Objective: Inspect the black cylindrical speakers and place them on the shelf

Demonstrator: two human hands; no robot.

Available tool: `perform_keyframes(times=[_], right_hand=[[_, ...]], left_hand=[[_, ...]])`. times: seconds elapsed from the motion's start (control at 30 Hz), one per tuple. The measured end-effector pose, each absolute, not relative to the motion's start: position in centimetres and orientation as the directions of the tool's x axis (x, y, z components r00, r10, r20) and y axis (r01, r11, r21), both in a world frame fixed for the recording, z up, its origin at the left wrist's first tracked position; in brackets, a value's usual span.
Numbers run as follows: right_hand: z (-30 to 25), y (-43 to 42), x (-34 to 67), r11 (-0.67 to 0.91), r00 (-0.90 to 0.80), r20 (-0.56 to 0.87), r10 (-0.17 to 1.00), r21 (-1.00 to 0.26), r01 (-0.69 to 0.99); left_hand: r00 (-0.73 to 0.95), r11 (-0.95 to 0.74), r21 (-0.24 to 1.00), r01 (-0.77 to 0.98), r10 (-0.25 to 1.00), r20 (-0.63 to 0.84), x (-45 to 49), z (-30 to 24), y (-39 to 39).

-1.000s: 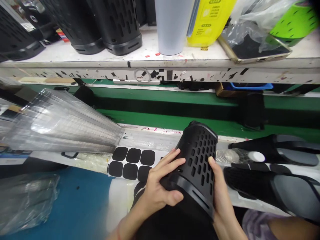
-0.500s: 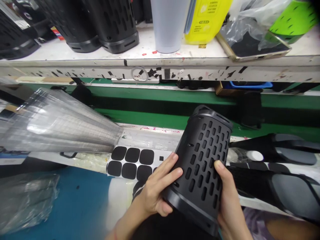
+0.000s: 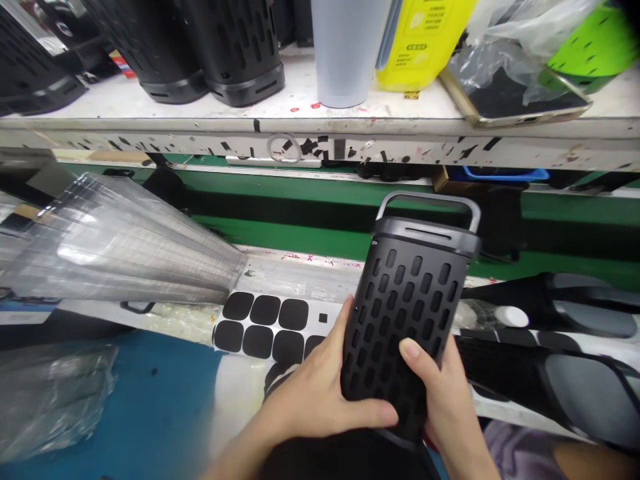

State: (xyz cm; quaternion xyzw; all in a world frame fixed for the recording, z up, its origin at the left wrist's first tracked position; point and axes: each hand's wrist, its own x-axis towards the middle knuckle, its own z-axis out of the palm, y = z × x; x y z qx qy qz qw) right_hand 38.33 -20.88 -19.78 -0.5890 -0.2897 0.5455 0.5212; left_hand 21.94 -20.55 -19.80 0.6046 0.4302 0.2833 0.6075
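**Both hands grip a perforated black housing, held upright over the bench**

The black perforated housing [image 3: 407, 313] stands nearly upright between the person's two hands, its grey handle [image 3: 427, 200] at the top. The left hand [image 3: 320, 393] is closed on the housing's lower left side, fingers laid up along the wall and the thumb pressed across the front near the bottom. The right hand [image 3: 445, 400] clasps the lower right side, its thumb resting on the slotted front. The housing is raised above the front of the workbench, just right of a sheet of black rounded pads [image 3: 265, 327].

To the left lies a stack of clear plastic sleeves [image 3: 115, 247], and a crumpled clear bag [image 3: 50, 393] rests on the blue mat [image 3: 165, 407]. Right of the hands lie dark curved parts [image 3: 555, 373]. On the shelf [image 3: 150, 113] above stand more black housings [image 3: 235, 47], a grey cup [image 3: 345, 53], a yellow container [image 3: 425, 40] and a phone [image 3: 515, 100] under clear film.
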Motion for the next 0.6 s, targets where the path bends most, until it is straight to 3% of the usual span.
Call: perform_keyframes(times=[0.23,0.33,0.43,0.6], right_hand=[[-19.4,-20.7,38.2,-0.326,0.190,-0.384,0.903,-0.904,-0.278],[-19.4,-20.9,38.1,-0.328,0.191,-0.382,0.904,-0.907,-0.263],[-19.4,-21.1,38.0,-0.325,0.195,-0.367,0.910,-0.920,-0.219],[-19.4,-21.2,38.2,-0.296,0.194,-0.325,0.926,-0.941,-0.165]], left_hand=[[0.464,0.123,0.983,0.136,0.869,-0.173,20.8,-21.7,-21.0],[0.471,0.181,0.979,-0.088,0.874,-0.120,21.3,-22.8,-20.0],[0.577,0.310,0.877,-0.367,0.815,-0.047,22.2,-23.6,-19.0],[0.573,0.328,0.825,-0.460,0.820,-0.007,23.2,-23.5,-18.7]])
